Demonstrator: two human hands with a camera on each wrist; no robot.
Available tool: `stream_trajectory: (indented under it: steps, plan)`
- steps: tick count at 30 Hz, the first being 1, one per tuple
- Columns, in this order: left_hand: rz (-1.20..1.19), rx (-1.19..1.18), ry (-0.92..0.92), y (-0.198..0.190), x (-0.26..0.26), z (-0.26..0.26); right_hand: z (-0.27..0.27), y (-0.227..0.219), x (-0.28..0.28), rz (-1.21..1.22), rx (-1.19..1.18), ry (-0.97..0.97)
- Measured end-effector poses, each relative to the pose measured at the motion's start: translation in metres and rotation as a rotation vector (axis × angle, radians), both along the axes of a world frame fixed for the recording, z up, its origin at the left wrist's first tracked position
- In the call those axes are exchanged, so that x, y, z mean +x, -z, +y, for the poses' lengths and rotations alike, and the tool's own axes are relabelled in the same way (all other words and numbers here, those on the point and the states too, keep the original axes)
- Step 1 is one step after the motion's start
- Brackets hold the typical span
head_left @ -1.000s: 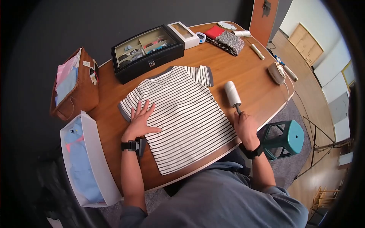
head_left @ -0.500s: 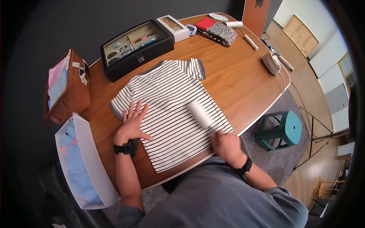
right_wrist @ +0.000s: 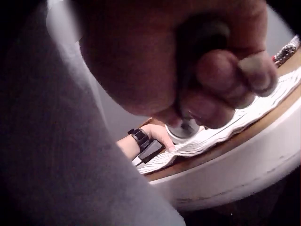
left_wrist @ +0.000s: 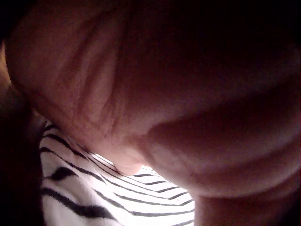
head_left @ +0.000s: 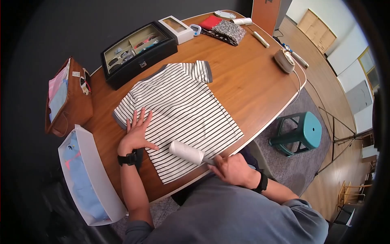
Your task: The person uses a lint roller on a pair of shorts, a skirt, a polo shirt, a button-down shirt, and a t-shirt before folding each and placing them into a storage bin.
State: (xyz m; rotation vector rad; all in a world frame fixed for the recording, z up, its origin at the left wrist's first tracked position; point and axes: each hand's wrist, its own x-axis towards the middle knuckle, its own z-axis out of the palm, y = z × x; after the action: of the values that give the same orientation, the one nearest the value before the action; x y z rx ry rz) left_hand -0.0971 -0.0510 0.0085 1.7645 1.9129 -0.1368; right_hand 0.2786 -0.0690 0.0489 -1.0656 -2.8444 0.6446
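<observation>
A white T-shirt with dark stripes (head_left: 183, 101) and grey trim lies spread on the wooden table, its collar toward the back. My left hand (head_left: 137, 134) rests on its left side with the fingers spread; in the left wrist view the striped cloth (left_wrist: 117, 197) shows beneath the palm. My right hand (head_left: 232, 168) grips the dark handle of a lint roller (head_left: 187, 152), whose white roll lies over the lower part of the shirt, pointing toward the left thumb. The right wrist view shows the fingers (right_wrist: 216, 75) curled round the handle.
A black display case (head_left: 140, 53) and a white box (head_left: 176, 29) stand at the back. A brown basket (head_left: 77, 101) and a white bin (head_left: 95, 175), both with clothes, are on the left. Folded cloths (head_left: 227, 30) and a handheld steamer (head_left: 284, 61) lie far right; a green stool (head_left: 310, 130) stands beyond the edge.
My right hand has carried the lint roller from the bare table right of the shirt leftward onto its lower part. The left hand keeps its place on the shirt. The head view has shifted slightly.
</observation>
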Motion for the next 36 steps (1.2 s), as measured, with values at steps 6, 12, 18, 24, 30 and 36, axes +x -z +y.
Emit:
stream_trajectory:
  steps: [6, 12, 18, 24, 30, 36]
  plan:
    - [-0.011, 0.013, -0.003, 0.001, -0.002, -0.001, 0.022, 0.018, 0.073, -0.115, 0.064, 0.485]
    - [-0.018, 0.026, -0.011, 0.001, -0.002, -0.002, 0.040, 0.028, 0.111, -0.145, 0.275, 0.762]
    - [-0.014, 0.017, -0.010, 0.000, 0.000, -0.001, 0.000, -0.002, 0.031, 0.005, 0.006, 0.135]
    - [-0.041, 0.067, -0.002, 0.006, -0.004, -0.004, 0.027, 0.035, 0.102, -0.114, 0.131, 0.471]
    - [-0.097, 0.083, -0.032, 0.001, -0.007, -0.005, 0.068, 0.024, 0.134, -0.152, 0.380, 0.668]
    - [-0.428, 0.331, -0.307, 0.009, -0.032, 0.001, 0.080, -0.004, -0.007, 0.042, 0.343, 0.002]
